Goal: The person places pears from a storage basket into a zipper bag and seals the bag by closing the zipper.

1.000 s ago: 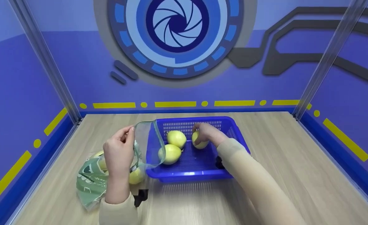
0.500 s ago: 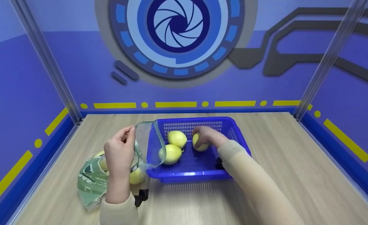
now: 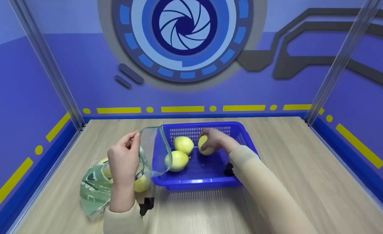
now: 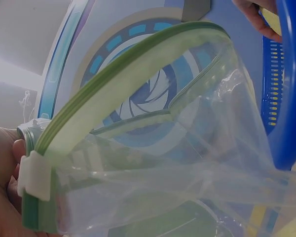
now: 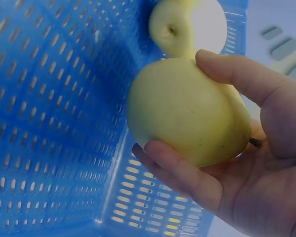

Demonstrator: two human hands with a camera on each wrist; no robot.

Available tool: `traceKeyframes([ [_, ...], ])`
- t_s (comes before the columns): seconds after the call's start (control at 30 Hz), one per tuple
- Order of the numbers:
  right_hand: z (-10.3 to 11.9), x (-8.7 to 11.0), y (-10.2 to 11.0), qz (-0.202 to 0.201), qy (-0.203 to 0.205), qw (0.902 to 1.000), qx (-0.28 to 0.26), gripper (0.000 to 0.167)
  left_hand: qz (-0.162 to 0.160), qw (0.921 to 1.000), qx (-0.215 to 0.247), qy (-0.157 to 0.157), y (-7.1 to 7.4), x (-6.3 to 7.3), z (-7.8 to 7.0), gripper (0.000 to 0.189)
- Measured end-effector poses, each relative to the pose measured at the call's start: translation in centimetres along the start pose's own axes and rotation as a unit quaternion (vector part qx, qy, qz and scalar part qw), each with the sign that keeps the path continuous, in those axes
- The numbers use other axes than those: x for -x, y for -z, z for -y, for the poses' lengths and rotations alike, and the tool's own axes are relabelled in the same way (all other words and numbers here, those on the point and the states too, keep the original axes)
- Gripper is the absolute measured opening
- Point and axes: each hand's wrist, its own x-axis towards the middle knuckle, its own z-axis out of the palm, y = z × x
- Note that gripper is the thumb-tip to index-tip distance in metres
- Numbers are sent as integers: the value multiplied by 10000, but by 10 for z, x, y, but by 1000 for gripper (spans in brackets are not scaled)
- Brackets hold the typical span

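Observation:
My left hand (image 3: 123, 160) pinches the edge of a clear zip bag (image 4: 163, 173) with a green zip strip and a white slider (image 4: 35, 175). The bag's mouth gapes toward the basket. Inside the blue basket (image 3: 198, 181), my right hand (image 3: 216, 140) grips a yellow-green pear (image 5: 182, 113), fingers and thumb curled round it and its stem toward the palm. Two more pears, a rear one (image 3: 184, 145) and a front one (image 3: 178, 161), lie at the basket's left side. The bag's edge overlaps the front one in the head view.
The bag's green printed part (image 3: 95, 191) rests on the wooden table (image 3: 308, 182) at left, with several pears inside, one (image 3: 142, 184) beside the basket. Blue printed walls (image 3: 191, 94) enclose the table at the back and sides.
My right hand, with the pear in its grip, has shifted slightly left and up within the basket over the last half second. My left hand and the bag stay in place.

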Motion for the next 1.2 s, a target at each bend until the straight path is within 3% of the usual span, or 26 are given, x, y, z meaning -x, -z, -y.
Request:
traceKeyframes([
  [0.33,5,3,6,-88,318,9985,-445,55,19,10000,-13,62,-1,-1,1,18],
  [0.7,17,11,13,-164,622,9910,-1174,55,-26,9999,-60,-101,-2,-1,3,17],
  [1.0,36,24,24,-335,955,9823,-1577,57,-79,9997,-27,-208,-3,-1,4,16],
  [1.2,51,40,23,-357,1325,9668,-2157,59,-44,9999,-4,-147,-2,-1,3,17],
])
